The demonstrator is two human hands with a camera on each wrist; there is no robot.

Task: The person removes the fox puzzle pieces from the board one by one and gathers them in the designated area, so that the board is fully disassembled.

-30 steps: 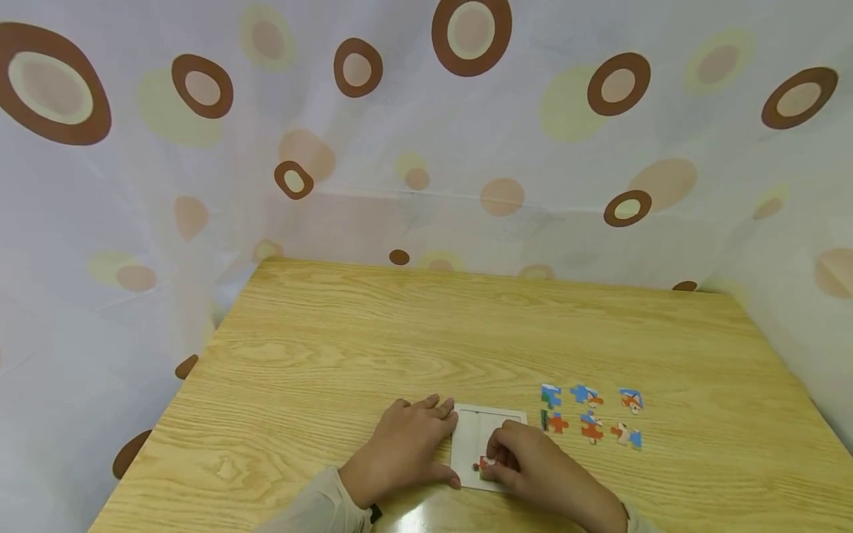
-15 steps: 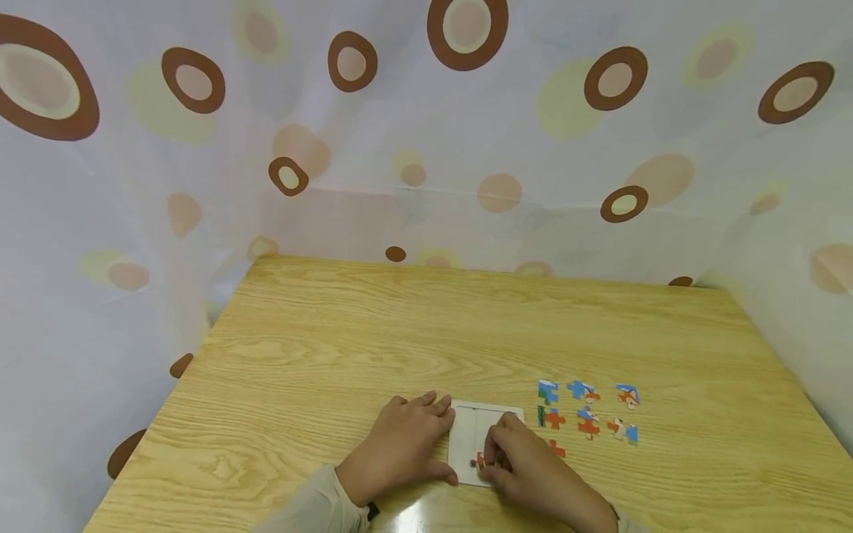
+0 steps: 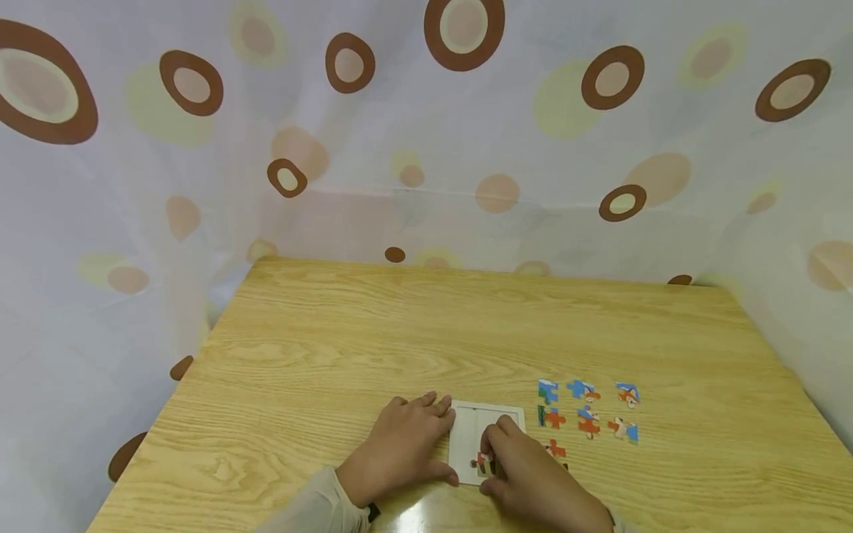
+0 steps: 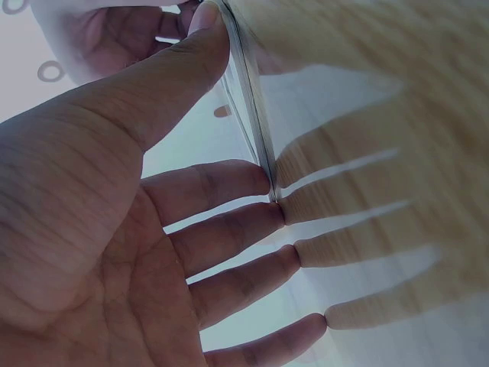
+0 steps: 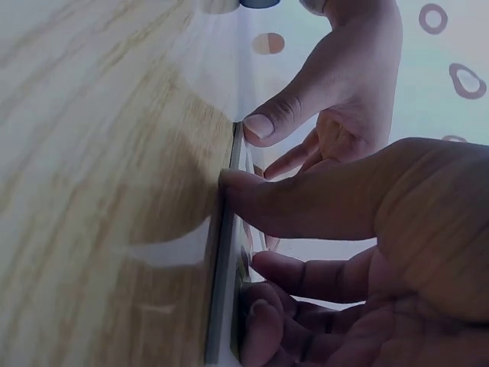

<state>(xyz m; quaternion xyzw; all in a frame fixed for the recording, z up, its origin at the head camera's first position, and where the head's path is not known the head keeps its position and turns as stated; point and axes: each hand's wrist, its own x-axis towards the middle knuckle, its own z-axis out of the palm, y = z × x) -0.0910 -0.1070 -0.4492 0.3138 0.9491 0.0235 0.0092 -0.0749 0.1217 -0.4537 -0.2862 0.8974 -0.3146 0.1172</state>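
Note:
A white puzzle board (image 3: 466, 433) with a raised rim lies near the table's front. My left hand (image 3: 403, 448) rests beside its left edge; its fingers are extended and, in the left wrist view, the thumb (image 4: 191, 46) and fingertips touch the board's side. My right hand (image 3: 533, 474) is over the board's lower right part, its thumb and bent fingers holding a red-and-dark jigsaw piece (image 3: 482, 463) at the board's bottom. In the right wrist view the right thumb (image 5: 290, 202) lies at the board's near edge. The hand hides part of the piece.
Several loose jigsaw pieces lie in rows right of the board, among them a blue-and-green piece (image 3: 548, 390), a red piece (image 3: 589, 422) and a piece with blue (image 3: 623, 429). One red piece (image 3: 555, 448) is partly behind the right hand. A patterned curtain (image 3: 426, 222) surrounds the wooden table (image 3: 360, 318).
My right hand has shifted slightly down and its fingers have parted a little, so more of the piece on the board shows. The left hand stays put against the board.

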